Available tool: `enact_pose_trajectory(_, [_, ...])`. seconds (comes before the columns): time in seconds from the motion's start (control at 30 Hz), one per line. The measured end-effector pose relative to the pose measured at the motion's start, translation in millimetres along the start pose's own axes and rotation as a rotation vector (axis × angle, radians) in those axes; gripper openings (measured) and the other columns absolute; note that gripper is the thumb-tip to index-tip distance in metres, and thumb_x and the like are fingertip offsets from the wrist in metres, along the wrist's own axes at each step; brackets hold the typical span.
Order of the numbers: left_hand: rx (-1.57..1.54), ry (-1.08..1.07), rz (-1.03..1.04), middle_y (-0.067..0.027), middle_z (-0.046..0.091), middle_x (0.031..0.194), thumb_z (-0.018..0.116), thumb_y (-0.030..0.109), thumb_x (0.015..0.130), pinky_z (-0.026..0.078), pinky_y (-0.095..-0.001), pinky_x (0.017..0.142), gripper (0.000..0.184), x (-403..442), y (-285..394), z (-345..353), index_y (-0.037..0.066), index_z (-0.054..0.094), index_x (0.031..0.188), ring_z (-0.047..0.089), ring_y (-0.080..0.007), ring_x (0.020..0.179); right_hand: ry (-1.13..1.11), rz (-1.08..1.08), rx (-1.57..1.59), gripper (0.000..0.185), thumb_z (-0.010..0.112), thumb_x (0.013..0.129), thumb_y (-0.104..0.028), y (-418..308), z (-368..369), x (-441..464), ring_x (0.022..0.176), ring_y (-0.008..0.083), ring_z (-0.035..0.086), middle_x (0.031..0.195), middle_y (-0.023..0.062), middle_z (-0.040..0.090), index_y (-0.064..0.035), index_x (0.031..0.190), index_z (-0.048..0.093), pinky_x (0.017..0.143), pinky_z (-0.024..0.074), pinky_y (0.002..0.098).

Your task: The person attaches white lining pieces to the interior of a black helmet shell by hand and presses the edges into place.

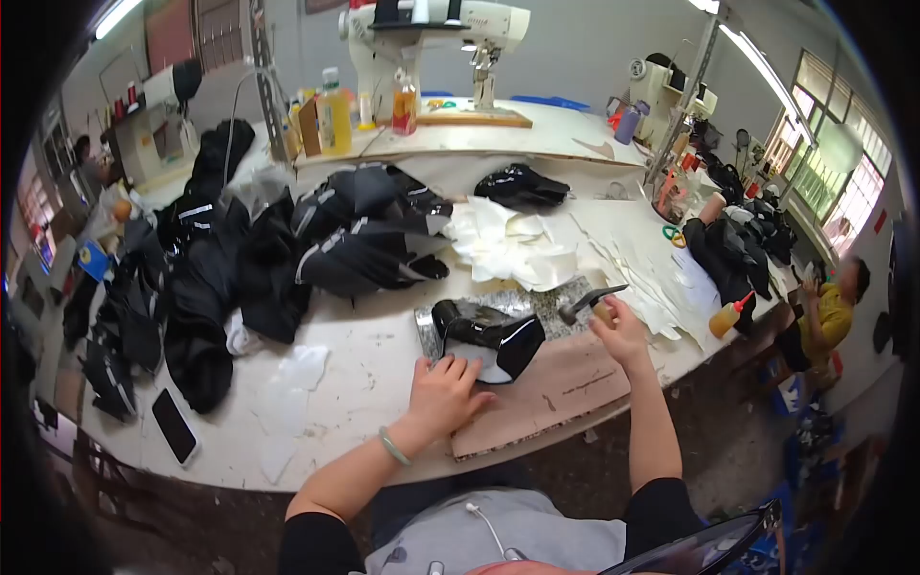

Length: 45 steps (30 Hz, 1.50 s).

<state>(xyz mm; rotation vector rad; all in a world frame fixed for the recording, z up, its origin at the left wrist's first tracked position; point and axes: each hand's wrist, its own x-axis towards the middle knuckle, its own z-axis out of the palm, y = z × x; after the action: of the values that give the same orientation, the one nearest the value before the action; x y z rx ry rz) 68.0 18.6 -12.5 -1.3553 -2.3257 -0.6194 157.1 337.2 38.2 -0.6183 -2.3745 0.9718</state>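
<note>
A glossy black shoe upper (489, 331) with a pale lining lies on a speckled stone slab (546, 305) on the table in front of me. My left hand (443, 393) is at its lower left edge, fingers bent against it and thumb stretched to the right. To the right of the upper, my right hand (621, 331) grips a hammer (575, 307) by its handle. The dark hammer head is just over the slab, apart from the upper. A pinkish-brown board (546, 398) lies nearer to me, below the slab.
Black upper pieces (369, 240) are heaped at left and behind. White cut pieces (513, 244) lie beyond the slab. A phone (174, 426) rests front left, a yellow glue bottle (725, 318) at right. A sewing machine (484, 48) stands behind. A person in yellow (832, 311) sits far right.
</note>
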Motion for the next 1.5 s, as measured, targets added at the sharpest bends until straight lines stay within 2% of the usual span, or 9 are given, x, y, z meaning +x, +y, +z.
enact_pose_trajectory(0.3, [-0.489, 0.262, 0.022, -0.0080, 0.066, 0.090, 0.069, 0.004, 0.081, 0.039, -0.0342, 0.075, 0.023, 36.2, 13.3, -27.9, 0.002, 0.059, 0.102, 0.062, -0.0212, 0.084, 0.025, -0.351, -0.296, 0.030, 0.073, 0.071, -0.021, 61.6, 27.1, 43.8, 0.095, 0.0338, 0.057, 0.092, 0.0138, 0.067, -0.0068, 0.097, 0.068, 0.085, 0.0476, 0.0414])
enact_pose_trajectory(0.43, [-1.764, 0.116, -0.469, -0.0106, 0.066, 0.105, 0.041, 0.020, 0.103, 0.053, -0.0323, 0.082, 0.027, 65.9, 21.4, -68.9, 0.000, 0.055, 0.116, 0.065, -0.0176, 0.091, 0.168, -0.457, -0.439, 0.024, 0.071, 0.074, -0.020, 77.5, 43.5, 43.1, 0.097, 0.0303, 0.056, 0.095, 0.0098, 0.066, -0.0085, 0.094, 0.069, 0.086, 0.0450, 0.0402])
enact_pose_trajectory(0.63, [-2.170, -0.101, -0.911, -0.0108, 0.062, 0.118, 0.034, 0.029, 0.105, 0.050, -0.0381, 0.093, 0.037, 42.4, -11.5, -16.1, 0.001, 0.055, 0.116, 0.063, -0.0213, 0.102, 0.243, -0.246, 0.131, 0.021, 0.067, 0.084, -0.014, 44.3, 26.3, 5.7, 0.095, 0.0305, 0.057, 0.097, 0.0128, 0.066, -0.0023, 0.101, 0.067, 0.083, 0.0467, 0.0380])
enact_pose_trajectory(0.77, [-1.116, -0.252, -0.912, -0.0116, 0.062, 0.118, 0.049, 0.020, 0.100, 0.047, -0.0325, 0.094, 0.035, -0.6, -35.0, -10.3, -0.002, 0.049, 0.128, 0.059, -0.0205, 0.111, 0.103, -0.244, 0.272, 0.019, 0.062, 0.091, -0.012, 22.2, 27.7, -45.4, 0.084, 0.0237, 0.062, 0.093, 0.0127, 0.065, 0.0012, 0.104, 0.065, 0.076, 0.0484, 0.0316])
enact_pose_trajectory(0.83, [-0.561, 0.053, -0.591, -0.0127, 0.051, 0.134, 0.056, 0.016, 0.096, 0.047, -0.0280, 0.088, 0.046, -29.5, -29.1, -42.3, 0.001, 0.043, 0.137, 0.048, -0.0164, 0.122, 0.006, -0.129, 0.379, 0.019, 0.061, 0.093, -0.011, 30.0, 36.4, -68.6, 0.082, 0.0160, 0.061, 0.093, 0.0086, 0.065, 0.0025, 0.105, 0.065, 0.072, 0.0482, 0.0267])
enact_pose_trajectory(0.97, [-1.651, -0.905, -0.940, -0.0139, 0.064, 0.117, 0.053, 0.024, 0.097, 0.052, -0.0291, 0.080, 0.039, -110.5, -46.2, -146.4, -0.002, 0.055, 0.126, 0.064, -0.0206, 0.100, -0.015, 0.005, 0.500, 0.020, 0.060, 0.095, -0.012, 54.7, 53.4, -91.4, 0.080, 0.0096, 0.057, 0.094, 0.0034, 0.064, 0.0028, 0.108, 0.064, 0.068, 0.0470, 0.0236])
enact_pose_trajectory(1.13, [-0.860, -1.704, -1.203, -0.0101, 0.068, 0.095, 0.041, 0.049, 0.098, 0.052, -0.0359, 0.072, 0.054, -324.8, 26.8, -114.9, 0.002, 0.064, 0.110, 0.063, -0.0198, 0.079, -0.072, 0.008, 0.428, 0.020, 0.061, 0.094, -0.013, 36.9, 54.9, -82.4, 0.075, 0.0095, 0.056, 0.091, 0.0041, 0.063, 0.0024, 0.106, 0.065, 0.063, 0.0450, 0.0223])
enact_pose_trajectory(1.37, [-1.275, -0.716, -1.998, -0.0137, 0.061, 0.116, 0.047, 0.041, 0.097, 0.047, -0.0371, 0.089, 0.044, -383.5, 122.8, -96.8, 0.004, 0.061, 0.116, 0.059, -0.0225, 0.103, -0.188, -0.118, 0.231, 0.020, 0.061, 0.094, -0.014, 20.0, 41.3, -85.1, 0.082, 0.0109, 0.055, 0.092, 0.0057, 0.062, 0.0021, 0.105, 0.064, 0.071, 0.0434, 0.0214])
enact_pose_trajectory(1.5, [-1.548, -0.211, -2.216, -0.0147, 0.057, 0.123, 0.049, 0.037, 0.097, 0.045, -0.0367, 0.094, 0.041, -376.4, 150.5, -145.2, 0.004, 0.060, 0.119, 0.056, -0.0229, 0.111, -0.493, 0.304, 1.019, 0.017, 0.062, 0.092, -0.013, 40.8, 8.0, -102.9, 0.069, 0.0164, 0.061, 0.084, 0.0118, 0.064, 0.0023, 0.101, 0.065, 0.064, 0.0493, 0.0256])
